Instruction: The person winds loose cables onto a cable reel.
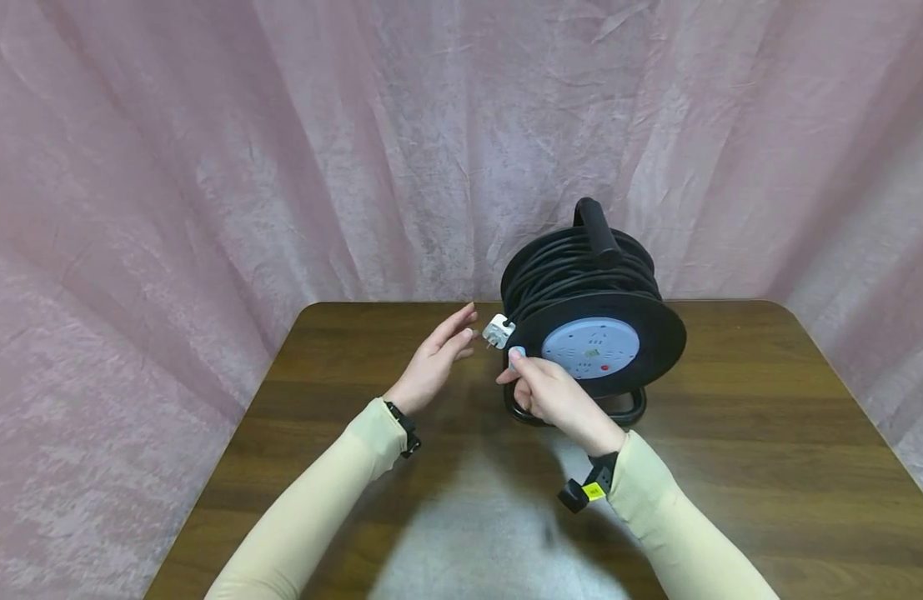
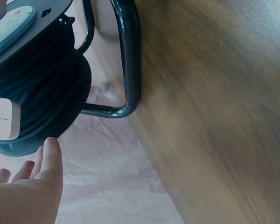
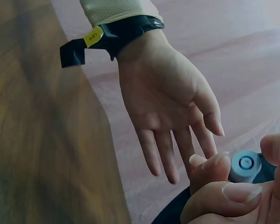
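A black cable reel (image 1: 577,271) stands on the table, wound with black cable, with a pale blue round socket panel (image 1: 592,346) on its front disc. At the disc's left edge, my right hand (image 1: 554,396) grips a small light-blue winding knob (image 3: 245,165) between curled fingers and thumb. The white plug (image 1: 497,332) hangs at the reel's left side, its pins facing outward. Left of it is my left hand (image 1: 428,364), fingers extended and nothing held. In the left wrist view, its fingertips lie just below the plug (image 2: 5,119) and close to the cable drum.
The reel rests on a black tubular stand (image 2: 130,60) and has a black carrying handle (image 1: 598,232) on top. Behind the wooden table (image 1: 754,433) hangs a pink curtain (image 1: 401,150). Both wrists wear black straps.
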`<state>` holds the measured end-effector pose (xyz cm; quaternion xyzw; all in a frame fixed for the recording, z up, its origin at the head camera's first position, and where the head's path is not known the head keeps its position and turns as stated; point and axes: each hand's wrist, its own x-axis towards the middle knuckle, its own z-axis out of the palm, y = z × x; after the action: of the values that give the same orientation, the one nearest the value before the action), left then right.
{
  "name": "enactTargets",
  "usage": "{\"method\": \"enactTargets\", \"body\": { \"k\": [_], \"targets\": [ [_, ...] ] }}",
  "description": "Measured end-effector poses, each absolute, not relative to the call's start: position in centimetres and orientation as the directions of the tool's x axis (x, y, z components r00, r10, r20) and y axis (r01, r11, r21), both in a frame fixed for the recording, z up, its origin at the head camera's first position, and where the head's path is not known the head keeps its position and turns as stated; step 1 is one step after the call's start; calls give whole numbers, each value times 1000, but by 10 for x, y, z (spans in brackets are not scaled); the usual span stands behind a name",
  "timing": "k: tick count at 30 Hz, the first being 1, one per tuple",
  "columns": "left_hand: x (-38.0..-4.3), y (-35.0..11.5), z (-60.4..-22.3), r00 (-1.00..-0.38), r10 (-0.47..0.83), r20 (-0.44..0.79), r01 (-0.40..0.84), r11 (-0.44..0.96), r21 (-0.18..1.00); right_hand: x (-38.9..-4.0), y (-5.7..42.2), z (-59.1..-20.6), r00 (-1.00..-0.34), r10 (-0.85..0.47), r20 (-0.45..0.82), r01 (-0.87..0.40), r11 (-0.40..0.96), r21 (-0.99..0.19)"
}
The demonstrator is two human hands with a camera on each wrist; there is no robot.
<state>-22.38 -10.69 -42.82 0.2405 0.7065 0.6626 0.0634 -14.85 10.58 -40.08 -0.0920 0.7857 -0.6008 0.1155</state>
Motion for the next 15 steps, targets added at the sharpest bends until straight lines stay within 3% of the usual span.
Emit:
{"method": "enactTargets", "body": {
  "k": [5,15],
  "targets": [
    [-221,-115,-430,-886,414,209,266,84,960,-145,112,-402,-955,-285,-78,0,263,-965],
    [-208,-127,-431,-896,400,194,356,384,852,-126,140,-402,-960,-256,-109,4,378,-926]
  ]
}}
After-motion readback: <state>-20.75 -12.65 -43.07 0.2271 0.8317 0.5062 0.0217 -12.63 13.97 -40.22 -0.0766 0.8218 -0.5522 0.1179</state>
